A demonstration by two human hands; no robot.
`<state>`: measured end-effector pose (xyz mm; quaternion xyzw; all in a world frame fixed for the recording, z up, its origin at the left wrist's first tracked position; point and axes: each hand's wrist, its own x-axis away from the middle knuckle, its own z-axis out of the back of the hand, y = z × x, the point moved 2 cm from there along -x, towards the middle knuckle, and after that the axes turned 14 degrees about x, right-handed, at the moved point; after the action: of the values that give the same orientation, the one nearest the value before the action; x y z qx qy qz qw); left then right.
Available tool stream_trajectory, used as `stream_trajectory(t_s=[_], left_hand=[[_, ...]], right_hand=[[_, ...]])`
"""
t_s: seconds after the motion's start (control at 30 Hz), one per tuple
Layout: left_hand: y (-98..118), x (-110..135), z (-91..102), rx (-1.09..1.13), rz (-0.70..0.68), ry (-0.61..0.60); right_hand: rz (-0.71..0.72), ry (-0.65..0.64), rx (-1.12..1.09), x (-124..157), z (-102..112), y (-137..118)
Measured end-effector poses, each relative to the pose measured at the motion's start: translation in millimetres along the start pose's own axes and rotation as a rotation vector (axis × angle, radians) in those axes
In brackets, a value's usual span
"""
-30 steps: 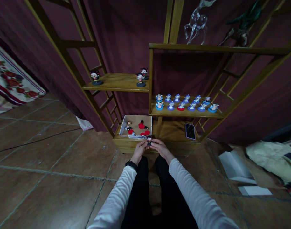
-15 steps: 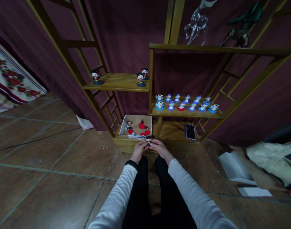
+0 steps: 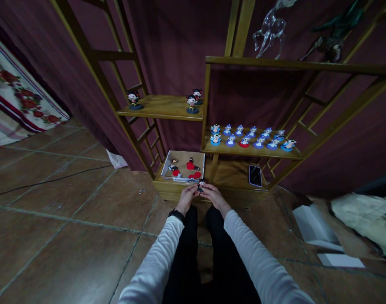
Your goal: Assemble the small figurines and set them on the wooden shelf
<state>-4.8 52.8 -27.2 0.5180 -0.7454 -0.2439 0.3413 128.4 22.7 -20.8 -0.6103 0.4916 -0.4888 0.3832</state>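
Both hands are held together, low and centred, just in front of the bottom shelf (image 3: 232,174) of a wooden display rack.

- Left hand (image 3: 186,197): fingers pinched narrow onto a small black-haired figurine (image 3: 201,184). A dark wristband (image 3: 176,214) is worn at the cuff of a white sleeve.
- Right hand (image 3: 213,196): fingertips closed on the same figurine from the other side.
- The figurine is held upright between the two hands, above the shelf's front edge and just beside the near corner of an open cardboard box (image 3: 165,164). Whether its base is fitted cannot be told.
- Inside the box, a few loose figurine pieces and red round bases (image 3: 190,165) are seen lying flat.
- A smartphone (image 3: 255,175) is laid face up on the bottom shelf, right of the hands and well apart from the box.
- On the middle shelf (image 3: 249,152), two rows of blue-based figurines (image 3: 243,136) are set out, one red-based figure (image 3: 244,142) among them.
- On the left-hand shelf (image 3: 163,109), three dark-haired figurines stand: one (image 3: 133,99) at the left end, two (image 3: 193,102) close together at the right end.
- On the top shelf, a clear glass deer (image 3: 270,29) and a dark green ornament (image 3: 336,31) are noted; both are partly cut off by the frame.
- On the tiled floor (image 3: 69,236), white folded cartons (image 3: 311,226) and a pale bundle of fabric (image 3: 363,213) lie to the right, and a floral cloth (image 3: 18,93) lies to the far left.
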Motion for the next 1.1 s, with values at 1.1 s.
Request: stream_trajectory(t_s=[1.1], left_hand=[[1.0,3.1,-0.4,-0.068,0.027,-0.041]], right_hand=[[0.017,0.075,0.011,0.1,1.6,-2.2]])
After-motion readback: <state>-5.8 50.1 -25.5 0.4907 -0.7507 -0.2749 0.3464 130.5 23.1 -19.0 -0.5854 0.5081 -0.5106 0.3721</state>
